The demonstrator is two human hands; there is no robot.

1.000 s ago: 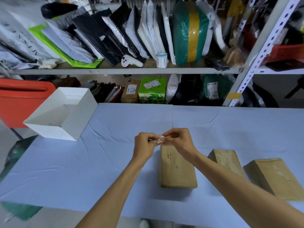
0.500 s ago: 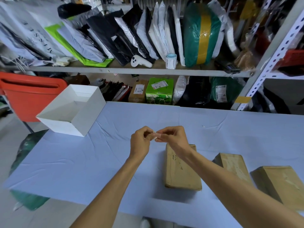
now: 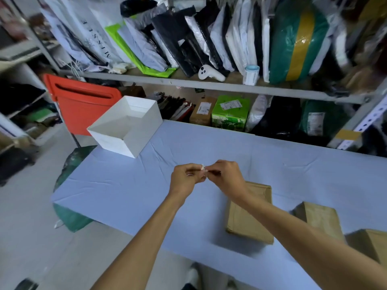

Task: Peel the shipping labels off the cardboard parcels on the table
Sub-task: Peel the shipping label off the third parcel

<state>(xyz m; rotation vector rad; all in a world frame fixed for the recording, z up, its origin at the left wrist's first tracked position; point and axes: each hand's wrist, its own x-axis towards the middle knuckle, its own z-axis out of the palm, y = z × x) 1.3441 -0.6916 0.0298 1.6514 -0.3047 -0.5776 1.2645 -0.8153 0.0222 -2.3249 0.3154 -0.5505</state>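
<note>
Both hands have drifted left, off the flat brown cardboard parcel (image 3: pixel 249 218), and now hang over the blue-clothed counter (image 3: pixel 125 189). The left hand (image 3: pixel 184 178) and right hand (image 3: pixel 227 177) meet, fingers curled, pinching a small crumpled white label scrap (image 3: pixel 203 168) between them. An open white cardboard box (image 3: pixel 117 141) sits at the counter's far left corner, showing only white inner walls.

Scrap: we see the left hand (image 3: pixel 185 181) and right hand (image 3: pixel 228 177) pinching a small white crumpled scrap (image 3: pixel 202 168), too small for us to read.
Near parcel: the right forearm covers part of the flat brown cardboard parcel (image 3: pixel 247 222).
Edge parcel: the frame's right edge cuts off the brown cardboard box (image 3: pixel 374 241).
Shelf: the brownish shelf goods (image 3: pixel 364 65) at upper right are blurred.
</note>
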